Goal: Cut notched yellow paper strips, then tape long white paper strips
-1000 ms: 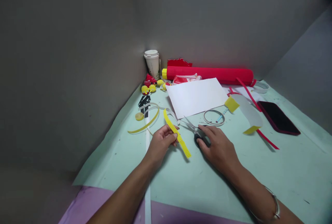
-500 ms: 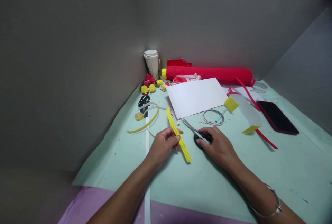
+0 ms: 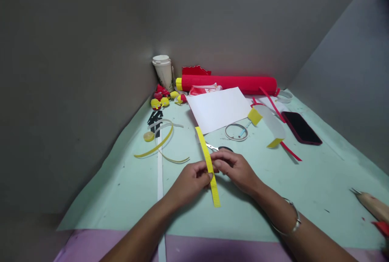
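Note:
A yellow corrugated paper strip [image 3: 204, 147] stands slanted in front of me, pinched between the thumb and fingers of my left hand [image 3: 194, 177]. My right hand [image 3: 235, 169] has its fingers bent, with the fingertips at the strip's right edge, close to the left thumb; they appear to grip it there. Just beyond the hands lie the scissors [image 3: 225, 148] with dark handles, let go on the table and partly hidden by the strip and my right hand. A white sheet [image 3: 220, 108] lies behind them.
Curled paper strips [image 3: 162, 144] and black pieces [image 3: 155, 121] lie to the left. Behind are a lidded cup [image 3: 163, 73], small red-and-yellow pieces [image 3: 156, 104] and a red roll [image 3: 234, 84]. A tape ring [image 3: 236, 132] and phone [image 3: 300, 127] lie right; a pointed, pale-bodied tool [image 3: 369, 204] shows at the edge.
My right hand has let go of the scissors and moved left to the yellow strip. The view has shifted to the right, and the pointed tool has come into sight.

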Action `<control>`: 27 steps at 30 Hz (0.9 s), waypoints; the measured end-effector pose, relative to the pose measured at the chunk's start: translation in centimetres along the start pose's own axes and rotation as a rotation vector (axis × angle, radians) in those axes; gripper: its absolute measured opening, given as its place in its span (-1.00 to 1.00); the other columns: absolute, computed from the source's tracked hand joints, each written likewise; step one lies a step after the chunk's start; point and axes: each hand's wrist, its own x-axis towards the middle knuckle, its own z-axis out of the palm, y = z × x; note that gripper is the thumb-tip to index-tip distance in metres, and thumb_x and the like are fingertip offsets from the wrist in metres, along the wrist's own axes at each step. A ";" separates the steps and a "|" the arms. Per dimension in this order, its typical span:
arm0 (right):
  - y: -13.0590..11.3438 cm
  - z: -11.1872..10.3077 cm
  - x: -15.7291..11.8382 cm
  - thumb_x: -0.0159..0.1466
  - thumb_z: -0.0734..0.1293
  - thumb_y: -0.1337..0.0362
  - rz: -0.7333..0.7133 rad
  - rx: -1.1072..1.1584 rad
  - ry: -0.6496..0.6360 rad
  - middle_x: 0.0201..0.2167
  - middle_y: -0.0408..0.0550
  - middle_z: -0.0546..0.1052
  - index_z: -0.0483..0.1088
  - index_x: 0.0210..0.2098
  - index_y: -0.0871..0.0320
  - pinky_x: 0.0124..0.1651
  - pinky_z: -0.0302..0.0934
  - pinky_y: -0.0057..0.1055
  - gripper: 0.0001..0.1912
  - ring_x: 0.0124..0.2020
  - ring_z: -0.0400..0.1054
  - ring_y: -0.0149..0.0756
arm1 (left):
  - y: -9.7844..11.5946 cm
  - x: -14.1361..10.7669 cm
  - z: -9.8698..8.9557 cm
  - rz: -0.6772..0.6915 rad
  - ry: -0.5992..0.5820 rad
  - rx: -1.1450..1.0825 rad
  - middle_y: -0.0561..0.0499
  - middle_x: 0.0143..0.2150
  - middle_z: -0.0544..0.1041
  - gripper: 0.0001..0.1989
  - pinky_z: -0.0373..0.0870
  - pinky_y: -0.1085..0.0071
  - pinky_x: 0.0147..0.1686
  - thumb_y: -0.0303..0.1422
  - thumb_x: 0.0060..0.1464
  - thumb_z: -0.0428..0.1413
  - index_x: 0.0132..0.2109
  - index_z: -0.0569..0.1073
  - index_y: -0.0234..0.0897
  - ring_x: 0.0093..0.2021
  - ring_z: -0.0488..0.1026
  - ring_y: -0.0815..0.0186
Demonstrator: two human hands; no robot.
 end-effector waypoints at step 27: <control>0.4 -0.4 0.5 0.14 0.45 0.08 0.251 0.683 0.221 -0.33 -0.01 0.60 0.53 -0.21 0.17 -0.37 0.27 -0.40 -0.67 -0.35 0.44 -0.28 | 0.2 -0.3 0.1 -0.097 -0.108 -0.059 0.00 -0.44 0.49 -0.74 0.32 0.41 -0.38 -0.20 0.05 0.17 -0.23 0.47 -0.32 -0.46 0.42 0.35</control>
